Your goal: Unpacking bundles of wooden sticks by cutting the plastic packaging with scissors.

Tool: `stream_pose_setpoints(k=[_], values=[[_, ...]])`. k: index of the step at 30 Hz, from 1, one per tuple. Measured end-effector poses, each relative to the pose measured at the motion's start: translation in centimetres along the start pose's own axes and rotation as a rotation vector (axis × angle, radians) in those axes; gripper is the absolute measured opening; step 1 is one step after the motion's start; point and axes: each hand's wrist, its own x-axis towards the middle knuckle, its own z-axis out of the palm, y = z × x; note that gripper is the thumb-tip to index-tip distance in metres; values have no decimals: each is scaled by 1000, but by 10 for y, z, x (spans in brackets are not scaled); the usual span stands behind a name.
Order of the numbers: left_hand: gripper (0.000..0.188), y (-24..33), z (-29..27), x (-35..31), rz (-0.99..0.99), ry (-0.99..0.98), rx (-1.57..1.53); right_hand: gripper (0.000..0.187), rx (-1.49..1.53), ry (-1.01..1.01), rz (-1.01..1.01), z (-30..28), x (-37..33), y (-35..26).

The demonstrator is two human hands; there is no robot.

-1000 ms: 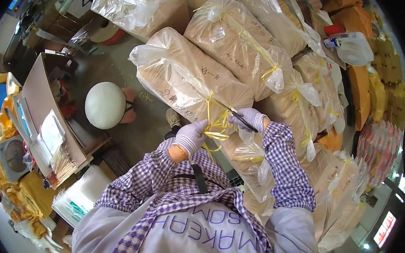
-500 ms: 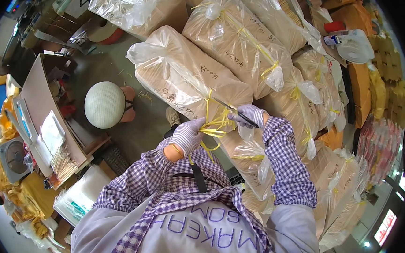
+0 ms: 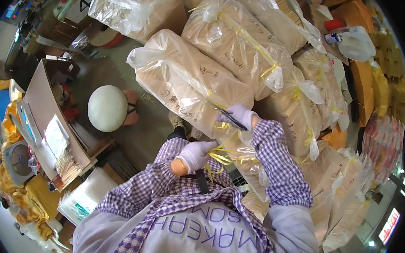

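My left hand (image 3: 196,156), in a pale glove, is closed round a bunch of yellow plastic strings (image 3: 221,154) whose loose ends spread to the right. It is low, just in front of my apron. My right hand (image 3: 239,115), gloved too, grips dark-handled scissors (image 3: 231,120) over the near side of a long bundle (image 3: 192,64) wrapped in clear plastic. Whether the blades are apart is hard to make out. A short piece of yellow string (image 3: 209,93) lies on that bundle near the scissors' tips. Beneath my right forearm is another wrapped bundle (image 3: 251,170).
More plastic-wrapped bundles (image 3: 234,39) tied with yellow string are packed ahead and to the right. On the left, a round white-topped stool (image 3: 106,108) stands on the floor near a cardboard-sided table (image 3: 55,111). A clear plastic jar (image 3: 357,43) lies at far right.
My left hand has dropped toward my body with the yellow strings. The strand that ran taut from them to the long bundle no longer does. My right hand has shifted slightly left with the scissors.
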Motion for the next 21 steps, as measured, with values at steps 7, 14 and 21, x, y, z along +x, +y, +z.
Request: stream_pose_setpoints(k=[7, 14, 21], values=[[19, -39, -33, 16, -328, 437, 18, 31, 832, 645, 362, 47, -45, 64], [26, -36, -61, 105, -279, -9, 703, 19, 951, 514, 290, 79, -43, 7], [27, 30, 1, 90, -203, -415, 670, 16, 1664, 865, 193, 124, -78, 40]])
